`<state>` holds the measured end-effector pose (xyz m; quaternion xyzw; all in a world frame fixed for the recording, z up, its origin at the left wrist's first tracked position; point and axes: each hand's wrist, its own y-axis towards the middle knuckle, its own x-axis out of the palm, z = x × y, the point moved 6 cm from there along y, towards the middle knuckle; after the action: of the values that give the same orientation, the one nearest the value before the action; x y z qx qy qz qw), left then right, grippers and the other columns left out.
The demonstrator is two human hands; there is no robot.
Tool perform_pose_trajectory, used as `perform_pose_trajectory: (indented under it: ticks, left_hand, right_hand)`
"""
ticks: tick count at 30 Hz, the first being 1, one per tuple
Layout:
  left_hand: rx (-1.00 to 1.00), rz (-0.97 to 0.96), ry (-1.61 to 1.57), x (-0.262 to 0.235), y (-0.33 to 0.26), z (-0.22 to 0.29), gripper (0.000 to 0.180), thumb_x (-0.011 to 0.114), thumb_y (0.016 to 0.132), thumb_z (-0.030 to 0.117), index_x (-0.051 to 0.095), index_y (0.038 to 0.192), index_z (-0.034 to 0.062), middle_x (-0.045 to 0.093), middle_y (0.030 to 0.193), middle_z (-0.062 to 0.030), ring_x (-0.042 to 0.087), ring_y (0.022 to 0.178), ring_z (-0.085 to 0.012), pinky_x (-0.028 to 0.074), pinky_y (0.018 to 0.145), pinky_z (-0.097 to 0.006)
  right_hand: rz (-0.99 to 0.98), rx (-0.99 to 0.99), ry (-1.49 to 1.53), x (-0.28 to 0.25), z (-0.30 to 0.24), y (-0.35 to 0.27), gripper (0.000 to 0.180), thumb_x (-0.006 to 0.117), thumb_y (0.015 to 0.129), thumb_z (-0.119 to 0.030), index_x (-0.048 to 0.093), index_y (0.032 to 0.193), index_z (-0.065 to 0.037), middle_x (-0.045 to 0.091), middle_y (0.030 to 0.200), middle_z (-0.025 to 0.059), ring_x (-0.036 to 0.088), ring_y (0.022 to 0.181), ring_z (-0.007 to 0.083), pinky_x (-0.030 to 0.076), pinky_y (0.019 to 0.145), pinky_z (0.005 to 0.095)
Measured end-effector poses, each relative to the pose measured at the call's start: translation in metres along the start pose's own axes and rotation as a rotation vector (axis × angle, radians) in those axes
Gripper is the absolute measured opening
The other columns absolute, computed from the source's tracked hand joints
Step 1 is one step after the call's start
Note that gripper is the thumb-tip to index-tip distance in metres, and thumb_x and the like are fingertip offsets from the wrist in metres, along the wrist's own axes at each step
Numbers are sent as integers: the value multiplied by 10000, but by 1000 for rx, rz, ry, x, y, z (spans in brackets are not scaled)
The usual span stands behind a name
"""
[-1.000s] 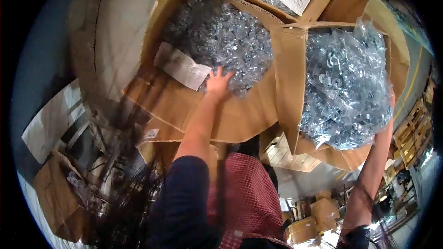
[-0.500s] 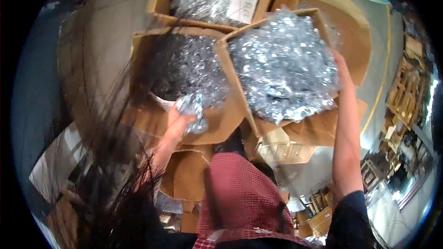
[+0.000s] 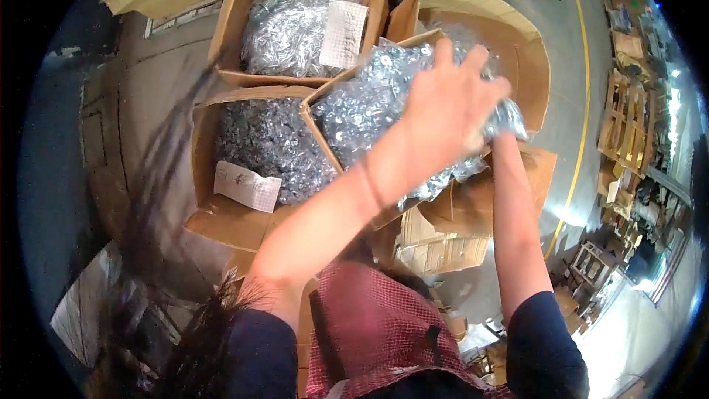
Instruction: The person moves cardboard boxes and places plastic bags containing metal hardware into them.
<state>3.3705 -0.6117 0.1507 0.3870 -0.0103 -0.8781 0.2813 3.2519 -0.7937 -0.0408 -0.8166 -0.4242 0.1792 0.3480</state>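
Observation:
A cardboard box (image 3: 320, 120) at center right is heaped with clear plastic bags of small shiny metal parts (image 3: 362, 114), some of them like washers. My left hand (image 3: 450, 100) reaches across the heap with its fingers spread, and no bag shows in its grasp. At the heap's right side, my right hand is mostly hidden behind a clear bag (image 3: 508, 120); only the wrist and forearm show plainly. Whether its fingers grip that bag cannot be seen.
Left of the heap, an open carton (image 3: 203, 140) holds loose dark metal parts (image 3: 269, 129) and a paper slip (image 3: 247, 186). Behind it, another carton (image 3: 230, 29) contains shiny slender pieces and a label sheet (image 3: 343, 33). A large open carton (image 3: 528, 66) stands at the right.
My left hand has moved from the left carton, where it held a small clear bag, rightward over the heap. That bag no longer shows in it. The view has shifted too.

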Motion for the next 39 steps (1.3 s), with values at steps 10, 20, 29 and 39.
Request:
perform_pose_trajectory:
  ticks: [10, 20, 29, 39]
  left_hand:
    - [-239, -654, 171, 119, 62, -89, 728, 613, 644, 282, 478, 1359, 258, 340, 1452, -128, 226, 1364, -419, 229, 1027, -678]
    - [76, -151, 98, 19, -22, -64, 385, 536, 843, 89, 597, 1214, 172, 517, 1336, -86, 407, 1278, -398, 278, 1079, -547]
    - [-1073, 318, -449, 36, -312, -294, 318, 531, 800, 14, 613, 1102, 68, 622, 1056, -135, 585, 1041, -255, 447, 925, -347]
    - [-459, -554, 347, 94, -367, -369, 252, 627, 785, 148, 642, 1035, 115, 561, 1206, -140, 443, 1221, -310, 350, 1017, -509]
  right_hand:
    - [73, 62, 84, -7, 19, 19, 449, 533, 924, -367, 523, 1262, -71, 611, 1129, 70, 596, 980, 204, 490, 848, 368]
    - [31, -66, 60, -9, 20, 19, 494, 525, 921, -406, 503, 1292, -81, 603, 1156, 66, 587, 1002, 213, 484, 858, 379]
    - [150, -144, 35, -46, 33, -6, 534, 517, 918, -441, 486, 1319, -90, 597, 1181, 63, 580, 1022, 221, 478, 868, 389]
    - [619, 18, -234, -43, 27, -48, 658, 523, 896, -519, 430, 1389, -94, 543, 1282, 48, 525, 1109, 209, 431, 908, 363]
